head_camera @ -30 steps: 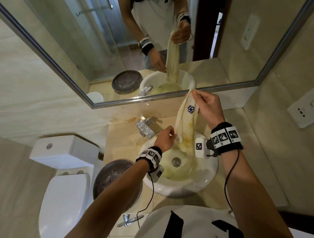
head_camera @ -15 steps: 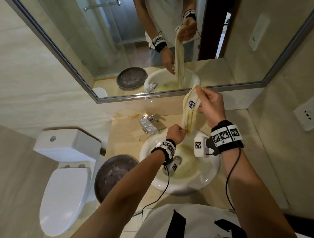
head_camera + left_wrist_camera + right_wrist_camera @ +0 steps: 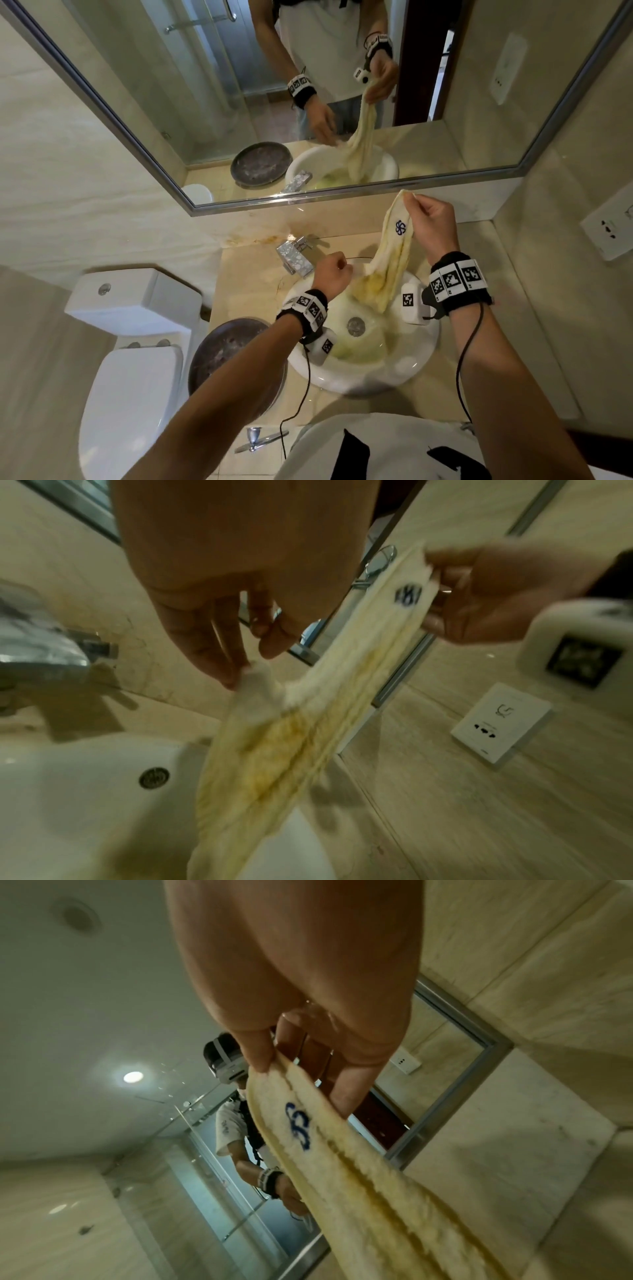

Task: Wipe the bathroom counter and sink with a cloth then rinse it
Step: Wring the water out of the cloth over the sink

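Over the sink (image 3: pixel 416 368), beside the faucet (image 3: pixel 295 257), both hands pinch the stained cloth (image 3: pixel 390 260), seemingly wet.

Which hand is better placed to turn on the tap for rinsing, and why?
Left. The left hand pinches only a low corner of the yellow-stained cream cloth, right beside the chrome tap. The right hand holds the cloth's top, farther away.

Right hand (image 3: pixel 432 225) raised, thumb and fingers pinching the cloth (image 3: pixel 390 253) at its top end. Left hand (image 3: pixel 330 274) lower and to its left, fingertips (image 3: pixel 236 674) pinching a lower corner. Both forearms extended forward.
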`<state>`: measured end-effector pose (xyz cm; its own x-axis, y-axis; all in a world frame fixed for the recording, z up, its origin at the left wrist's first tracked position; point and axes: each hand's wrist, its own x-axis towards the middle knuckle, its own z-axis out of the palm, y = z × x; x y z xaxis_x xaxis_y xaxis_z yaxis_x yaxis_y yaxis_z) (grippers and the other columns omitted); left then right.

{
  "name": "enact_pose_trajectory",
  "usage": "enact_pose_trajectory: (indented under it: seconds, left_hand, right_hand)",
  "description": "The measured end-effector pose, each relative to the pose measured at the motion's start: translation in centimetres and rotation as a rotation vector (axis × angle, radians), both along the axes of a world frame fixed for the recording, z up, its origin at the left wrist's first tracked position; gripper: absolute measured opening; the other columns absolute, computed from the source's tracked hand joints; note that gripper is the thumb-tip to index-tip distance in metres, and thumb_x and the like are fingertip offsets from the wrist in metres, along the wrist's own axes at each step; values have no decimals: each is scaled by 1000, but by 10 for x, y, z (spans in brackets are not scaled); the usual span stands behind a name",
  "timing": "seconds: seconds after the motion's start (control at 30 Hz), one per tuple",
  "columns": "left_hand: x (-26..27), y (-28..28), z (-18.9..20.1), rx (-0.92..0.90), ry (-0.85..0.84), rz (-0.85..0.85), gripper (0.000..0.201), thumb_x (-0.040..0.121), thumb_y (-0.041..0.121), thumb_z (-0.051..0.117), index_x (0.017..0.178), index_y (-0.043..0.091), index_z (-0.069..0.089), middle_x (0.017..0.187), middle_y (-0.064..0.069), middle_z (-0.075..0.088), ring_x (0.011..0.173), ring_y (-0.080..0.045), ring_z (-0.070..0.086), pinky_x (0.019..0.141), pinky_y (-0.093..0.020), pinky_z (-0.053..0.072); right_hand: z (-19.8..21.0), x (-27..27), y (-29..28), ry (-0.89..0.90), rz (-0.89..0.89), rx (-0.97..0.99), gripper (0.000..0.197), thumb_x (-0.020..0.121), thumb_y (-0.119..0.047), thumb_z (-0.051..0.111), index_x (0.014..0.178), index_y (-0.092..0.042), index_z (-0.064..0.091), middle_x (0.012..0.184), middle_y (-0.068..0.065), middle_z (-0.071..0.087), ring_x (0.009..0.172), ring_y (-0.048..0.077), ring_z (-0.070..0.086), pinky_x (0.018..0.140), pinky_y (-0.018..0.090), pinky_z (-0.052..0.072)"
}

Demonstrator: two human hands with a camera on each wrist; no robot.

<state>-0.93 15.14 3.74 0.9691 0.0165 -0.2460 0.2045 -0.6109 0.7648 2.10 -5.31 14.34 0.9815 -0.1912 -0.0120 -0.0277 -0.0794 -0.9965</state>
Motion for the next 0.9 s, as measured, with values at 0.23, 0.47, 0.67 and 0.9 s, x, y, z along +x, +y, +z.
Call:
enact_pose_trajectory:
  seconds: [0.23, 0.47, 0.67, 0.9]
  left_hand:
    - [0, -1, 8, -204, 146, -1, 18, 86, 9, 69, 87, 14, 52, 89, -7, 68, 78, -18, 66, 64, -30, 53]
    - [1, -47, 7, -118, -107, -114, 38, 88, 41, 70, 117, 17, 64, 111, 3, 67, 97, -15, 64, 85, -34, 54]
    - [4, -40, 10, 33, -185, -305, 31, 89, 38, 69, 76, 14, 55, 77, -4, 66, 75, -24, 62, 69, -37, 49]
    - [-15, -6, 1, 175, 39, -491, 31, 93, 24, 64, 70, 26, 44, 71, 3, 51, 69, -21, 48, 66, -32, 40]
  right_hand:
    - [-11, -1, 4, 92, 3, 15, 50, 94, -44, 63, 75, 1, 57, 69, 9, 49, 66, 17, 47, 64, 31, 40]
    - [9, -1, -3, 6, 77, 25, 40, 92, -45, 66, 82, -7, 71, 74, 9, 62, 71, 19, 57, 66, 35, 48]
    - [7, -2, -13, -7, 96, -3, 51, 89, -53, 66, 87, -2, 68, 74, 8, 59, 72, 18, 55, 68, 37, 47]
    - [6, -6, -17, -10, 42, 15, 52, 89, -53, 65, 83, -1, 68, 72, 11, 57, 69, 19, 53, 67, 36, 46]
